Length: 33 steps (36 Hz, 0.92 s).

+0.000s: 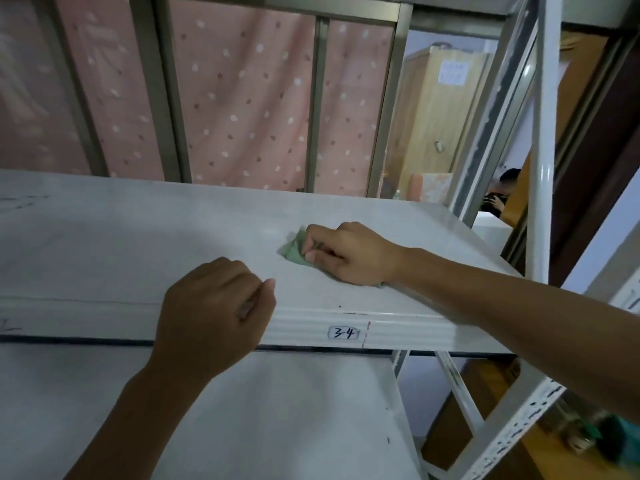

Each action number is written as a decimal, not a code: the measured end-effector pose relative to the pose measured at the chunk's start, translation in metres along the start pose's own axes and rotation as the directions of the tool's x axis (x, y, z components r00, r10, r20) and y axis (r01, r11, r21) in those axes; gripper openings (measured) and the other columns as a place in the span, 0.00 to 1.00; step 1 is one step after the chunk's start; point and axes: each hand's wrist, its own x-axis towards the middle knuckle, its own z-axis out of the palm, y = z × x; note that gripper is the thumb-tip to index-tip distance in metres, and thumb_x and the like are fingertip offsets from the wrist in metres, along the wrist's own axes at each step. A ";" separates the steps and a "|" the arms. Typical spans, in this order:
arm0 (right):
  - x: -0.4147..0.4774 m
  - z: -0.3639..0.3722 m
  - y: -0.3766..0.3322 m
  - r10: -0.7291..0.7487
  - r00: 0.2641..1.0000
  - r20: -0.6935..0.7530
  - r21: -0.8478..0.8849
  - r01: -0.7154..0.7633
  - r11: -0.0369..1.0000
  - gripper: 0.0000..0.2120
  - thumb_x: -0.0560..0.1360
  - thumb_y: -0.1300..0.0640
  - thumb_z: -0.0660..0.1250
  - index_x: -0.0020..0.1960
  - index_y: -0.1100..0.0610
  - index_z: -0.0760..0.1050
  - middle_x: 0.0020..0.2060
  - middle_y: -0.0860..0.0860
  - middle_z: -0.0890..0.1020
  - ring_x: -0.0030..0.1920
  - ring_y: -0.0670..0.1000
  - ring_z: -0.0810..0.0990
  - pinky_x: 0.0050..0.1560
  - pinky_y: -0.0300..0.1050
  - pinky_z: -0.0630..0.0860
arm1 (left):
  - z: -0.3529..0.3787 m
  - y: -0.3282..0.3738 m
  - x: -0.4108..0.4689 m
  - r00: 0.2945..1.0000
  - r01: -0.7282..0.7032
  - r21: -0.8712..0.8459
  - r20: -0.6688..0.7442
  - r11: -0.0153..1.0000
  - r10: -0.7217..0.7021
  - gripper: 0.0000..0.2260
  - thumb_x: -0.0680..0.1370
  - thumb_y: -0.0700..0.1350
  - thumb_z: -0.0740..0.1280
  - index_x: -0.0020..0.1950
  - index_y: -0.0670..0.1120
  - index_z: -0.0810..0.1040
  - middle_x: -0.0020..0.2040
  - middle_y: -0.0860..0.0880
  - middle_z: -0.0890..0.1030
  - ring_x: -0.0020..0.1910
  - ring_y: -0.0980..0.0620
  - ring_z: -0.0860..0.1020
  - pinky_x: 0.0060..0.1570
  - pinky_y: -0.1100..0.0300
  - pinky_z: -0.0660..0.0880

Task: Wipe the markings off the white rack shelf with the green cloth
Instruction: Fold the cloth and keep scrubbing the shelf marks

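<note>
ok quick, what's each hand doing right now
Left hand: fingers curled, nothing visible in it, resting on the front edge of the white rack shelf.
Right hand: gripping the green cloth, pressed on the shelf.

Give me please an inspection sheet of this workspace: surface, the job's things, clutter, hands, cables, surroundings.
Surface: white rack shelf, with faint markings at its far left and a boxed "34" label on its front edge.
Job's things: green cloth, bunched, lying on the shelf.
Clutter: nothing seen.
Hands: right hand grips the cloth and presses it on the shelf; left hand, fingers curled and holding nothing, rests on the front edge.
Cables: nothing seen.
Surroundings: pink dotted curtain behind; wooden cabinet and a person, partly hidden, at the far right; lower shelf beneath.
</note>
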 end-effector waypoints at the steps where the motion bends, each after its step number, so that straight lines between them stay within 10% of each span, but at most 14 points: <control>1: -0.003 -0.001 -0.007 0.000 1.000 -0.003 0.009 0.000 1.000 0.03 0.80 0.58 0.64 0.53 0.55 0.74 0.24 0.40 0.69 0.25 0.43 0.69 0.33 0.33 0.63 | -0.004 -0.002 -0.005 1.000 -0.019 -0.010 0.011 1.000 0.019 0.17 0.80 0.42 0.67 0.31 0.42 0.74 0.29 0.47 0.75 0.28 0.47 0.71 0.30 0.56 0.70; 10: -0.027 -0.006 -0.064 -0.041 0.999 0.016 0.023 0.041 0.999 0.02 0.80 0.58 0.64 0.52 0.55 0.73 0.25 0.42 0.72 0.25 0.45 0.70 0.32 0.31 0.63 | -0.020 -0.010 -0.033 0.994 -0.063 -0.087 0.080 0.994 0.070 0.07 0.78 0.41 0.69 0.46 0.40 0.86 0.45 0.46 0.85 0.44 0.45 0.83 0.45 0.52 0.80; 14: -0.030 0.000 -0.072 0.032 0.998 -0.055 -0.064 -0.035 0.997 0.03 0.79 0.57 0.61 0.51 0.54 0.72 0.27 0.45 0.76 0.26 0.50 0.72 0.33 0.45 0.72 | -0.021 -0.014 -0.039 0.989 -0.110 -0.049 0.092 0.993 0.114 0.06 0.78 0.38 0.70 0.51 0.39 0.86 0.48 0.45 0.85 0.48 0.44 0.84 0.51 0.54 0.80; 24: -0.009 0.022 -0.118 0.332 0.927 -0.173 -0.274 -0.369 0.888 0.07 0.77 0.56 0.59 0.52 0.59 0.68 0.33 0.53 0.69 0.33 0.60 0.67 0.34 0.49 0.65 | -0.038 -0.036 -0.052 0.970 -0.241 0.147 0.004 0.959 0.243 0.01 0.75 0.32 0.75 0.46 0.36 0.85 0.43 0.41 0.84 0.43 0.40 0.84 0.46 0.50 0.82; 33: 0.057 0.048 -0.183 0.309 0.939 -0.152 -0.275 -0.340 0.899 0.08 0.75 0.57 0.61 0.51 0.59 0.65 0.37 0.53 0.68 0.35 0.58 0.67 0.34 0.46 0.60 | -0.065 -0.084 -0.070 0.970 -0.241 0.240 0.055 0.940 0.235 0.06 0.80 0.35 0.70 0.46 0.38 0.85 0.43 0.42 0.84 0.44 0.41 0.84 0.48 0.51 0.80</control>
